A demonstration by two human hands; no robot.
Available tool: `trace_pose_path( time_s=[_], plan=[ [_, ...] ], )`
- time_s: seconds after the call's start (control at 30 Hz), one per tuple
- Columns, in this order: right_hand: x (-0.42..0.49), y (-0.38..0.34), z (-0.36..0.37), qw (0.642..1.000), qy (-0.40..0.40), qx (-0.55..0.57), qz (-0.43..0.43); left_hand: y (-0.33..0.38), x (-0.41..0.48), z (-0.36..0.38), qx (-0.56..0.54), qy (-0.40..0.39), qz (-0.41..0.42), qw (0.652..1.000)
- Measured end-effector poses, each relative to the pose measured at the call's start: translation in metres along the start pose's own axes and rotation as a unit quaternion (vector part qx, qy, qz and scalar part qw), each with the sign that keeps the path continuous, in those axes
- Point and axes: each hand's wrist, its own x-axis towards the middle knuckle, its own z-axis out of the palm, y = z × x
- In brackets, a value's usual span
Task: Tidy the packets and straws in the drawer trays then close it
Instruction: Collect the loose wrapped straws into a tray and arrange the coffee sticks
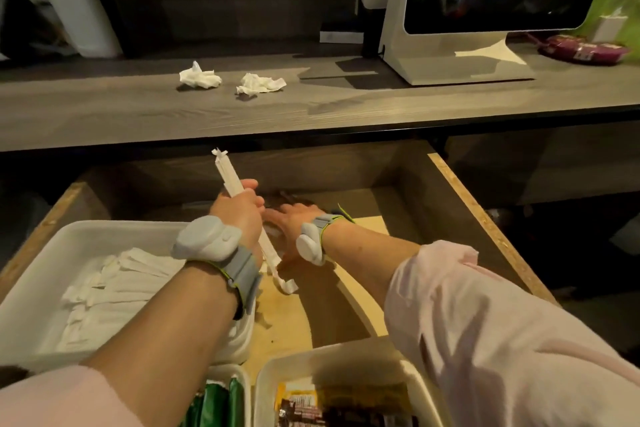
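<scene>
The wooden drawer point(485, 218) is pulled out below the counter. My left hand point(237, 210) is shut on a few paper-wrapped straws point(228, 172), held upright over the drawer's middle. My right hand point(294, 215) reaches flat toward the dark back of the drawer, fingers spread, over something dark I cannot make out. A white tray point(86, 232) at the left holds several wrapped straws point(114, 281). Near the bottom edge, one white tray point(239, 378) holds green packets point(214, 402) and another point(277, 367) holds brown and yellow packets point(329, 406).
Two crumpled white tissues point(201, 77) point(259, 83) lie on the grey counter point(138, 114) above the drawer. A white-framed screen on a stand point(467, 55) stands at the right, a purple packet point(581, 52) beside it. A white paper roll point(79, 3) stands at the back left.
</scene>
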Motion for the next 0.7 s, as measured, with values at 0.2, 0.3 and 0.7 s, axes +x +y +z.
trace_pose_path(
  time_s=[0.2,0.3,0.7],
  plan=[
    [0.004,-0.010,-0.022,0.998,-0.040,0.018,-0.049,-0.010,0.008,0.001,-0.007,0.040,-0.005,0.999],
    [0.008,-0.014,-0.018,0.997,-0.046,0.056,-0.013,-0.013,0.007,0.001,0.003,0.021,-0.017,1.000],
    [-0.052,0.040,0.000,0.992,0.016,0.057,0.113,-0.001,-0.012,0.010,-0.011,0.012,-0.028,0.999]
  ],
)
